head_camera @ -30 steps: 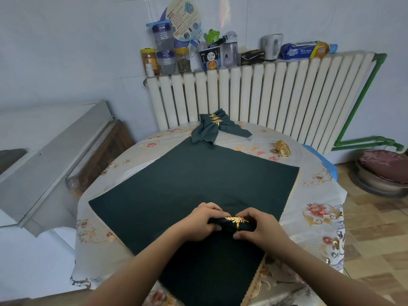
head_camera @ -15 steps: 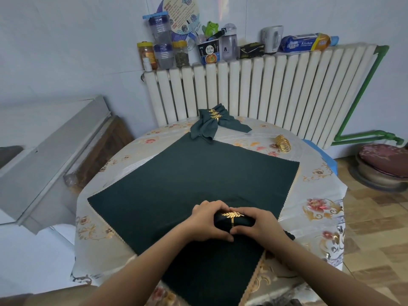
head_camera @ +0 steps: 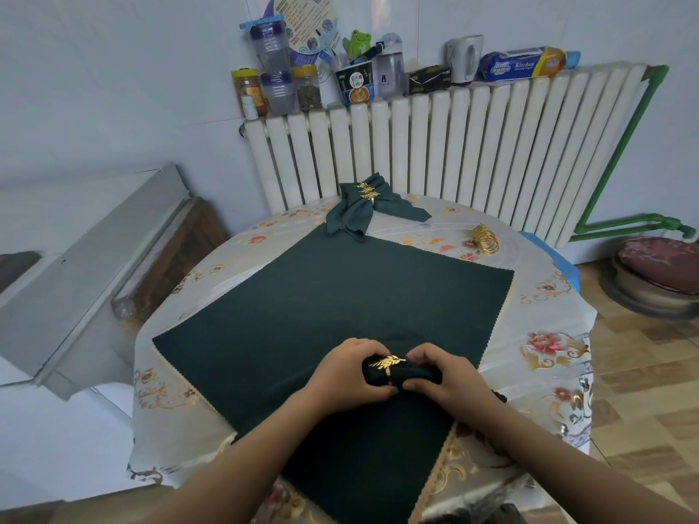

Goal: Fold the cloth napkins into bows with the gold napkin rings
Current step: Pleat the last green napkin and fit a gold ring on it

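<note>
I am gripping the rolled napkin (head_camera: 401, 374) with both my left hand (head_camera: 350, 372) and right hand (head_camera: 440, 376), fingers curled round it at the worktop's near edge, its gold ring (head_camera: 387, 366) already on; finished bows (head_camera: 365, 206) are lying at the far edge, spare rings (head_camera: 485, 239) waiting.

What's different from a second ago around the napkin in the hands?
Little. Both the left hand and right hand keep gripping the rolled napkin, whose right end now shows more between the fingers; the gold ring stays around it. The finished bows, spare rings and flat cloth have not moved.
</note>
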